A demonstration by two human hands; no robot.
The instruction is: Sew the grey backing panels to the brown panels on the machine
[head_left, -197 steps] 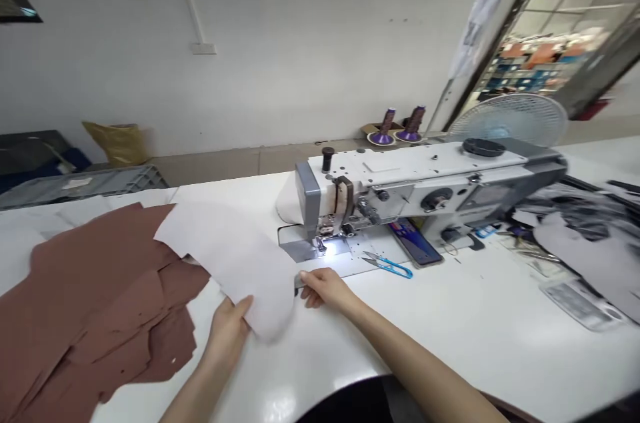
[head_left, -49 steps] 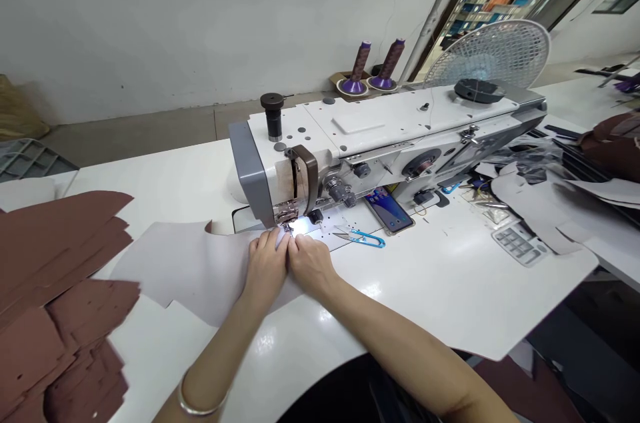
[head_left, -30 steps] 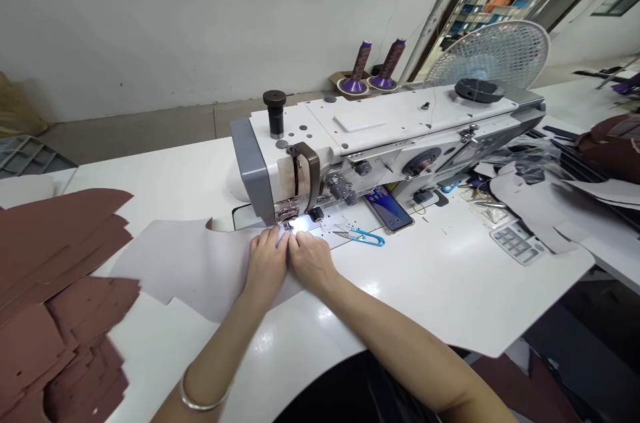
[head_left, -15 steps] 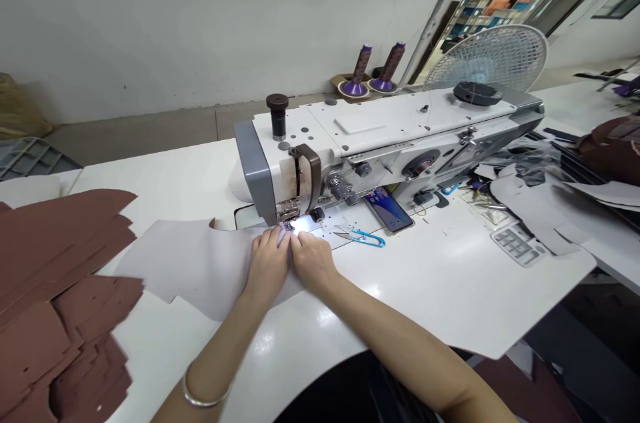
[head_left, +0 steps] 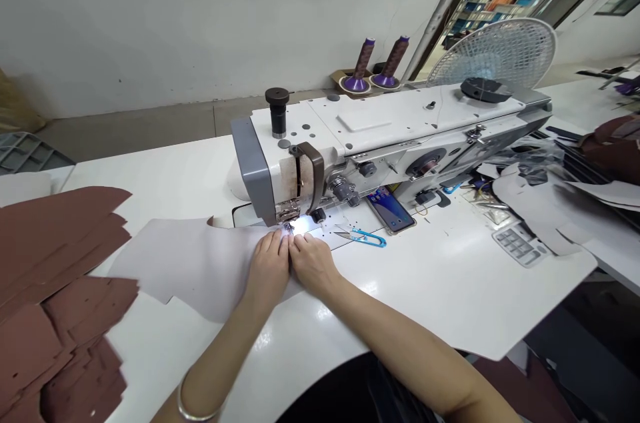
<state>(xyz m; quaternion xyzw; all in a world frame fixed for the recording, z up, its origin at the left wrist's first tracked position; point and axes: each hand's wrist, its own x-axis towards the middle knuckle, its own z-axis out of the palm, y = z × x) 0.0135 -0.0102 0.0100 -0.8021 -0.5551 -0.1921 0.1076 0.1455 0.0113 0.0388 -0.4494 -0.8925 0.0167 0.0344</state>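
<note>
A large pale grey piece of leather-like material point(head_left: 185, 263) lies under the sewing machine's lit needle area point(head_left: 290, 226). One curled edge of it shows a brown underside. My left hand point(head_left: 271, 263) rests on the piece just in front of the presser foot, its fingers together and bent onto the material. Right beside it, my right hand point(head_left: 313, 263) has its fingers curled at the material's right edge, thumbs close together. Both hands appear to grip the piece, though the fingertips' undersides are hidden. The sewing machine point(head_left: 300, 163) stands directly ahead.
Blue thread snips point(head_left: 367, 237) and a phone point(head_left: 391, 209) lie right of the needle. Stacked brown cut pieces point(head_left: 65, 256) cover the left side. Two thread cones point(head_left: 364, 63) and a fan point(head_left: 500, 53) stand behind. Pale scraps point(head_left: 535, 209) lie at right.
My hands have drawn slightly back from the needle, and the left fingers sit flatter on the material. The view has shifted a little; the grey piece remains under the machine.
</note>
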